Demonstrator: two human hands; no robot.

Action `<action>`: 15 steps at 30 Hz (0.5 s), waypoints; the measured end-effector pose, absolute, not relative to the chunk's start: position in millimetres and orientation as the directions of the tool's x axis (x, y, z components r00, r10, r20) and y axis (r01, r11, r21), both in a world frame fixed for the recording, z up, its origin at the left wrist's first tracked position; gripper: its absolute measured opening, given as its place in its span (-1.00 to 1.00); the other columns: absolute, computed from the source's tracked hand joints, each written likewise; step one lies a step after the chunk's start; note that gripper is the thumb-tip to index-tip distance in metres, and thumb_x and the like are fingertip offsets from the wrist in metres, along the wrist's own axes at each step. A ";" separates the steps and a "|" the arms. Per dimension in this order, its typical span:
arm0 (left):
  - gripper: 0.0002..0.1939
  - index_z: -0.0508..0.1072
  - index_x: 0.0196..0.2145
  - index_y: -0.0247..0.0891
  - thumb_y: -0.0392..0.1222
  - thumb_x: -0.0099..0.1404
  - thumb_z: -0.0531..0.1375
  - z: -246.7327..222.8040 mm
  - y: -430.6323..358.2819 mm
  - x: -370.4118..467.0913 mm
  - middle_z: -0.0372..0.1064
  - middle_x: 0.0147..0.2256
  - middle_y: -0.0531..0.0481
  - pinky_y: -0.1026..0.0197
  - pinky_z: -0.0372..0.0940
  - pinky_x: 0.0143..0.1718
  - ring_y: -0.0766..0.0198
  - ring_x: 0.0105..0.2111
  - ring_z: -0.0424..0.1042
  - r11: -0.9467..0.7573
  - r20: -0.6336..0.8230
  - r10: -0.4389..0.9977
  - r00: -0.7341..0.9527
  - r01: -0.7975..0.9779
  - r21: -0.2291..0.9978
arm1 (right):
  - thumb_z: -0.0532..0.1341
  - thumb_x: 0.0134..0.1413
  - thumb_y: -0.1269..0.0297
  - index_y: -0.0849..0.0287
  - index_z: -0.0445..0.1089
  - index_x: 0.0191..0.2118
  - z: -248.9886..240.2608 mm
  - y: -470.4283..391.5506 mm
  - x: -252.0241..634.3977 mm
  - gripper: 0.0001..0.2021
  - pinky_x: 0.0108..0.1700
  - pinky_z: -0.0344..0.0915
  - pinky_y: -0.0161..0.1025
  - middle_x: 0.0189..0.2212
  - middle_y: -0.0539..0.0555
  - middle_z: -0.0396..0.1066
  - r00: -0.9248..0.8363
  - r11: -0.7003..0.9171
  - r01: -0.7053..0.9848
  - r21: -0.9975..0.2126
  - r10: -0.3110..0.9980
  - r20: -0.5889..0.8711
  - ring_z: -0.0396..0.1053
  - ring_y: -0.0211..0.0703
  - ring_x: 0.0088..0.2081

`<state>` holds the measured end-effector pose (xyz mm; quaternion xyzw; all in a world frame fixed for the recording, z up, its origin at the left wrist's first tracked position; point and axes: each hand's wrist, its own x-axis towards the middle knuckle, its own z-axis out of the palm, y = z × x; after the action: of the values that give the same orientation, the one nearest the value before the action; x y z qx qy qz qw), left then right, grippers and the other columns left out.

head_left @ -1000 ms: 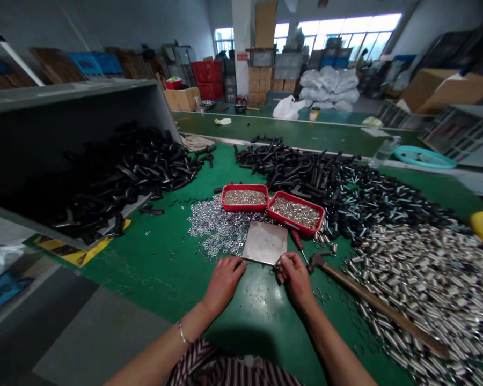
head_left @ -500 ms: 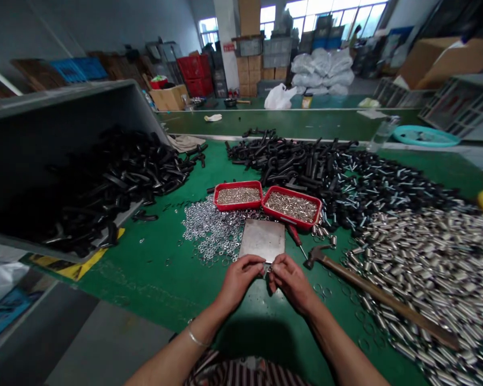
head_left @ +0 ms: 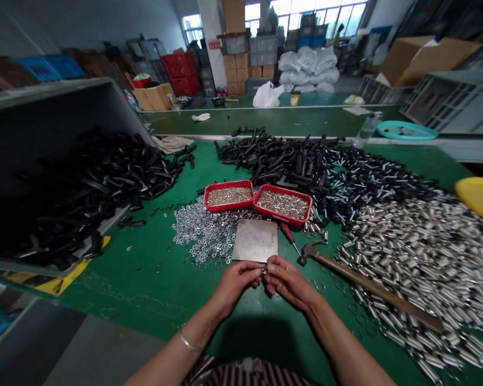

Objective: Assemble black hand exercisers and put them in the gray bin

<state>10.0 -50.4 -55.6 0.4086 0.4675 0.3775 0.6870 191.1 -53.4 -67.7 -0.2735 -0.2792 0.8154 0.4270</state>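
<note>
My left hand and my right hand meet just below the front edge of a square metal plate. Both are closed in a pinch on one small shiny metal part; the fingers cover most of it, so its kind cannot be made out. Behind the plate stand two red trays, the left tray with tiny metal pieces and the right tray with small pins. Washers lie scattered left of the plate. A red-handled screwdriver and a claw hammer rest to the right.
A large pile of silvery metal cylinders covers the right side. Black handle-like parts are heaped behind the trays. On the left, a grey crate lies tipped with more black parts. A yellow lid-like object sits at far right.
The view has turned slightly, so the table's things appear shifted left. My hands stay together at the plate's front edge, still pinching the small metal part.
</note>
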 end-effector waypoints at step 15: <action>-0.77 0.60 -0.20 -0.31 -0.12 0.24 0.33 -46.4 -54.9 -4.6 0.50 -0.34 -0.08 0.24 0.30 -0.27 0.29 -0.37 0.41 0.198 -0.184 0.938 0.293 -0.017 0.980 | 0.39 0.09 0.26 0.25 0.46 -0.06 -73.8 -53.9 188.3 -0.69 -0.25 0.41 -0.33 -0.32 0.07 0.48 -0.548 -0.588 -0.527 -0.614 0.787 -0.283 0.45 -0.27 -0.31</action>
<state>-4.6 -54.9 -46.4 0.5053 0.4558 0.3818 0.6255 188.3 -53.9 -73.8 -0.2752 -0.2363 0.8474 0.3877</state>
